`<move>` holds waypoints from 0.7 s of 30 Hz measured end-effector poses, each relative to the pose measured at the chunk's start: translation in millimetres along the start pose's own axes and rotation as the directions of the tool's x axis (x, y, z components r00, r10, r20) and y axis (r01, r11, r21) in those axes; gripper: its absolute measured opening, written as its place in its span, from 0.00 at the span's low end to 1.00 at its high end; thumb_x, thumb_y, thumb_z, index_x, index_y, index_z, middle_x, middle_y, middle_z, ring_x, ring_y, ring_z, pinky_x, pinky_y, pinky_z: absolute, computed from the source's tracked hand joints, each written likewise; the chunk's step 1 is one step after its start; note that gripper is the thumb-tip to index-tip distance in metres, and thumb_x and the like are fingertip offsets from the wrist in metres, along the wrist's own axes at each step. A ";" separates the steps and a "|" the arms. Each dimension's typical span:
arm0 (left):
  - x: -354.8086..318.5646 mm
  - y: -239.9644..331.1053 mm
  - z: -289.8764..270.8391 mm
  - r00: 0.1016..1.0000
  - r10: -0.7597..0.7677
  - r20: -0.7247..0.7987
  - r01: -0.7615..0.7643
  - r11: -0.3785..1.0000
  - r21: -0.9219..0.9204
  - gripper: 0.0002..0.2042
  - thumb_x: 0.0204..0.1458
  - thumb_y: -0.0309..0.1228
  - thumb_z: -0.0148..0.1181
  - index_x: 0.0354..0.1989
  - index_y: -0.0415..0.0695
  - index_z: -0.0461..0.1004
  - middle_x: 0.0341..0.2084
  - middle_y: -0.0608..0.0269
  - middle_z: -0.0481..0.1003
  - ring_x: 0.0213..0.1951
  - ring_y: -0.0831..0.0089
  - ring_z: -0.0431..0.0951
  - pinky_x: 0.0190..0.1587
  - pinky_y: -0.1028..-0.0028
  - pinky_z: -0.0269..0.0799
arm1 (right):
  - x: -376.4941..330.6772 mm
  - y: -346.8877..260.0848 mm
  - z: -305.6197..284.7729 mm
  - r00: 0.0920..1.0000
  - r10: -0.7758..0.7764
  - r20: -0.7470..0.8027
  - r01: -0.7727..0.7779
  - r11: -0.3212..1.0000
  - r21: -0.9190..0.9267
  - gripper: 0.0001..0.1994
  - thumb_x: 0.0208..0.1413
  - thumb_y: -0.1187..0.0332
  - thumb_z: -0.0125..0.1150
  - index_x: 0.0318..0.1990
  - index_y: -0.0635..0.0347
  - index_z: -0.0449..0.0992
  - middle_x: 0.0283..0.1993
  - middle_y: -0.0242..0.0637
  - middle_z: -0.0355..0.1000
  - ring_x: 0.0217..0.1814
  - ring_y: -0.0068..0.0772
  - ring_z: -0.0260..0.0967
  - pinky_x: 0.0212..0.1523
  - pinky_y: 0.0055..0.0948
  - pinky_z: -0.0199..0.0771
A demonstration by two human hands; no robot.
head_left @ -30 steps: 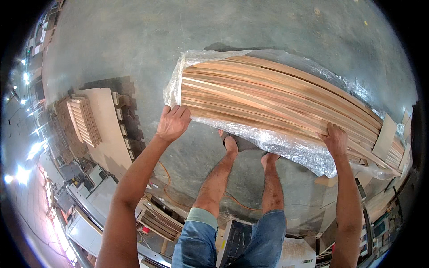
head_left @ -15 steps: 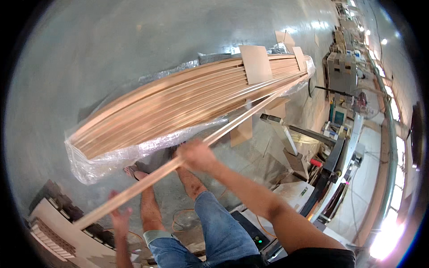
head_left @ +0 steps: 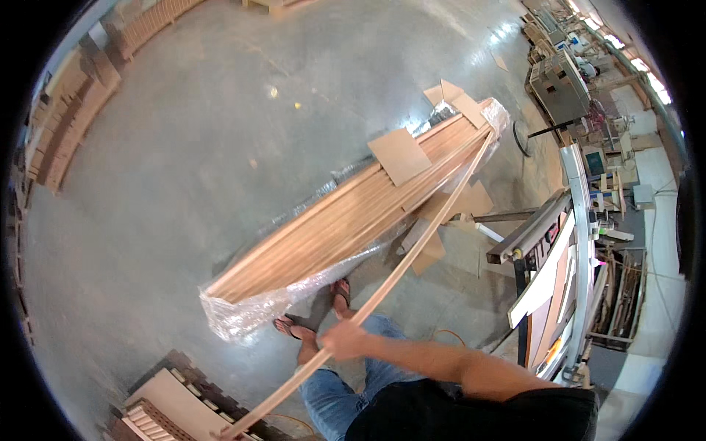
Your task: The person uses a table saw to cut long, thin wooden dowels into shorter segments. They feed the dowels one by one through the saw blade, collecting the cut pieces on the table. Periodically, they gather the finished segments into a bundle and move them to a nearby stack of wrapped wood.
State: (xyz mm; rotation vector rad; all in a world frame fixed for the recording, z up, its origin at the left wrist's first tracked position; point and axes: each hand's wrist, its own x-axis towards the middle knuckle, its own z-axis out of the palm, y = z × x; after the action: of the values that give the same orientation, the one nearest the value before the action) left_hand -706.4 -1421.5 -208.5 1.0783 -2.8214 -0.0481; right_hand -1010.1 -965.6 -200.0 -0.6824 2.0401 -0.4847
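"Wooden strip (head_left: 397, 276): how was it placed?"

"It slanted over the floor (head_left: 184, 184), its far tip at the far end of a stack of similar strips (head_left: 346, 231); whether the tip rested there could not be told."

"And each hand?"

"The right hand (head_left: 344, 339) was wrapped around the strip, nearer its lower end. The left hand (head_left: 223, 435) showed only in part beside the near end, so its grip could not be judged."

"What lay about?"

"The stack lay diagonally on the floor in clear plastic wrap (head_left: 239, 316), a cardboard sheet (head_left: 401, 156) across its top. A tan board (head_left: 173, 404) lay towards the floor's near left corner; a grey box-shaped machine (head_left: 559, 84) stood along its right edge."
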 end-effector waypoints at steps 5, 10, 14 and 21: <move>38.3 16.9 -79.0 0.947 -0.274 0.168 0.271 0.962 0.038 0.22 0.62 0.41 0.56 0.59 0.40 0.71 0.38 0.59 0.77 0.41 0.65 0.79 0.41 0.65 0.78 | -98.9 85.8 -40.4 0.977 0.181 -0.113 -0.207 0.932 -0.298 0.12 0.51 0.60 0.64 0.41 0.52 0.84 0.38 0.40 0.81 0.44 0.48 0.79 0.48 0.48 0.77; 76.6 22.6 -111.3 0.933 -0.249 0.260 0.246 0.968 0.045 0.21 0.60 0.40 0.58 0.57 0.40 0.74 0.37 0.58 0.78 0.40 0.63 0.80 0.41 0.64 0.78 | -121.6 76.3 -51.9 0.941 0.320 0.110 -0.274 0.911 -0.308 0.14 0.47 0.58 0.66 0.40 0.53 0.84 0.39 0.41 0.82 0.46 0.46 0.80 0.52 0.52 0.73; 98.1 17.7 -118.3 0.933 -0.183 0.308 0.184 0.983 0.025 0.20 0.59 0.40 0.59 0.54 0.41 0.76 0.36 0.58 0.80 0.39 0.62 0.81 0.40 0.64 0.78 | -113.9 1.9 -66.5 0.975 0.222 -0.027 -0.221 0.942 -0.251 0.17 0.42 0.60 0.69 0.40 0.57 0.84 0.39 0.42 0.82 0.47 0.46 0.80 0.50 0.51 0.74; 134.5 14.4 -81.0 0.909 0.289 0.300 -0.261 0.957 -0.128 0.18 0.56 0.40 0.60 0.50 0.42 0.80 0.34 0.57 0.82 0.38 0.60 0.82 0.40 0.62 0.79 | -99.2 -122.1 -104.3 0.859 -0.011 -0.512 -0.191 0.920 -0.341 0.11 0.36 0.62 0.69 0.29 0.54 0.84 0.34 0.39 0.81 0.44 0.43 0.79 0.53 0.45 0.71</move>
State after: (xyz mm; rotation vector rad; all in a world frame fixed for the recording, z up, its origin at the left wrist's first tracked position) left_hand -805.3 -1499.3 -113.5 0.6967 -3.1947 -0.3411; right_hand -1021.4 -989.1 -13.0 -0.7339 2.7007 -0.2162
